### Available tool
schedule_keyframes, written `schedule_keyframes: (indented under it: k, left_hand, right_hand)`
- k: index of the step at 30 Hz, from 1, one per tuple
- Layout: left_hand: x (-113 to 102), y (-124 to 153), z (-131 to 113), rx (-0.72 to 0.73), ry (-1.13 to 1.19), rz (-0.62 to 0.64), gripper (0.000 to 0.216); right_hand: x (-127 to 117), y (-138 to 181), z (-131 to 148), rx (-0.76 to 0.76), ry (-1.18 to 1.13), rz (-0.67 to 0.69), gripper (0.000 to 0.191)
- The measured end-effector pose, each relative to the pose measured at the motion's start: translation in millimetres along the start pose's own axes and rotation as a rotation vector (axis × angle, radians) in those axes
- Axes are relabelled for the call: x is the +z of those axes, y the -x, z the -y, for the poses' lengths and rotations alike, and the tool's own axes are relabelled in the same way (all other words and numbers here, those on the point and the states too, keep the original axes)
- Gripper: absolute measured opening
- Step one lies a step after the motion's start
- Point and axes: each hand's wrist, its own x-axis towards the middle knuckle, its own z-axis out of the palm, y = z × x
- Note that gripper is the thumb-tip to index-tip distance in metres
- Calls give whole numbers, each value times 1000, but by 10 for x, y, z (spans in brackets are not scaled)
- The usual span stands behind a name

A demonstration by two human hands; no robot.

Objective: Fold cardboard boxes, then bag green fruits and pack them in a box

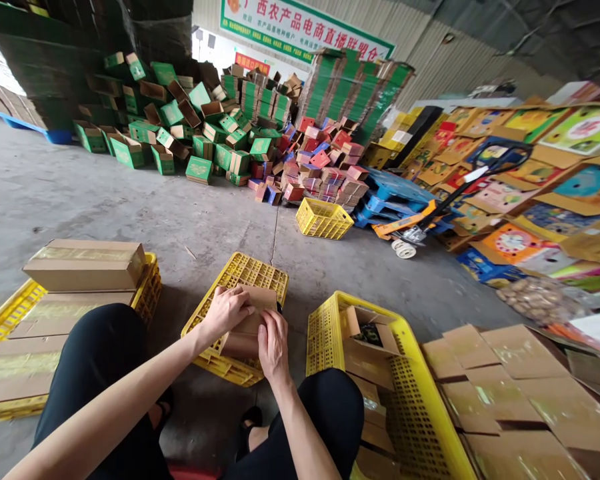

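Observation:
A small brown cardboard box (pixel 253 320) rests on an upturned yellow plastic crate (pixel 245 273) between my knees. My left hand (pixel 226 312) presses on the box's top flap from the left. From the near side, my right hand (pixel 273 343) grips its lower edge. Both hands are closed on the box. Part of the box is hidden under my fingers.
A yellow crate (pixel 330 333) with open boxes stands to my right, beside flat taped cartons (pixel 505 393). Sealed cartons (pixel 85 265) are stacked on a yellow crate at left. Heaps of green (pixel 180 127) and red boxes (pixel 320 167), a yellow basket (pixel 323 219) and a pallet jack (pixel 430 220) lie ahead.

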Motion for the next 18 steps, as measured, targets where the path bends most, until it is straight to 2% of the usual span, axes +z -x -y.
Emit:
schedule_keyframes:
  k: [7, 10, 14, 18]
  left_hand:
    - [-71, 154, -61, 39, -111, 18, 26]
    - [43, 353, -62, 118, -141, -24, 30]
    - [258, 728, 21, 247, -93, -149, 40]
    - [315, 913, 172, 258, -83, -190, 39]
  right_hand:
    - [4, -7, -5, -4, -25, 13, 39]
    - [-4, -2, -19, -7, -22, 8, 40]
    - [-33, 21, -16, -18, 18, 36, 45]
    - [-82, 31, 5, -54, 72, 107, 58]
